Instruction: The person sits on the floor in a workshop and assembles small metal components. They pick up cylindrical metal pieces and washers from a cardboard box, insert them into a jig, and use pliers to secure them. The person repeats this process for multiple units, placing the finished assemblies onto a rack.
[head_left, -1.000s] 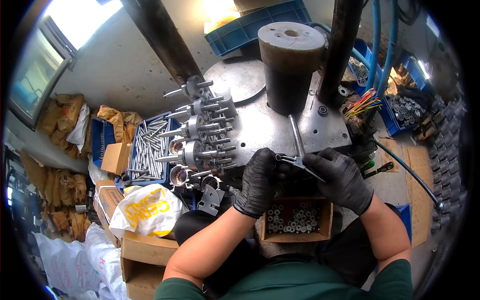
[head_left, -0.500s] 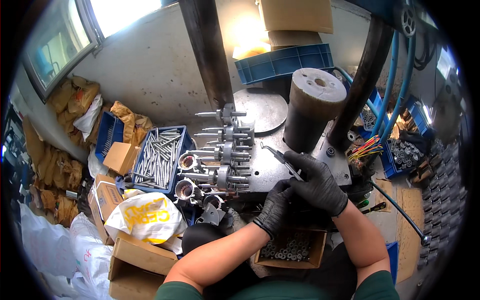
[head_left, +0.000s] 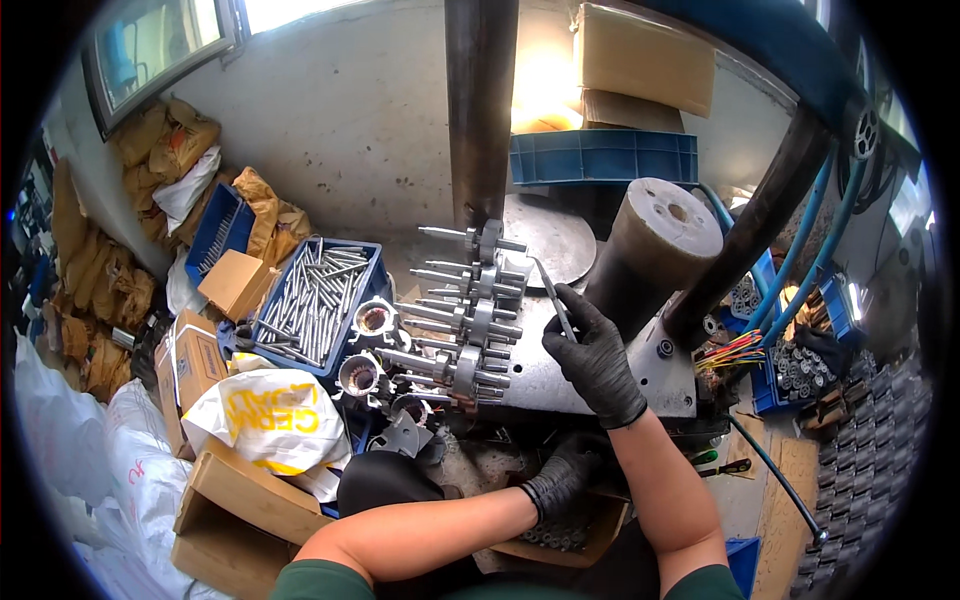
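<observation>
My right hand [head_left: 597,360], in a black glove, is closed round a slim grey metal tool with a bent tip [head_left: 555,297]. It holds the tool raised over the metal press table [head_left: 560,385], tip toward a row of shafts with round metal cores [head_left: 483,322]. My left hand [head_left: 562,478], also black-gloved, reaches low beneath the table's front edge, above a cardboard box of small round metal parts [head_left: 560,532]. Its fingers are in shadow, so I cannot see whether they hold anything. Left of the shafts stand ring-shaped metal housings [head_left: 360,374].
A thick steel cylinder [head_left: 650,245] rises from the table between dark posts [head_left: 478,120]. To the left are a blue bin of loose shafts [head_left: 318,300], a white plastic bag [head_left: 270,415] and cardboard boxes [head_left: 240,515]. Coloured wires [head_left: 738,350] and blue hoses [head_left: 815,250] are at right.
My right hand has moved forward and left, lifting the tool toward the shafts. My left hand has parted from it and dropped toward the box below. The whole view has shifted.
</observation>
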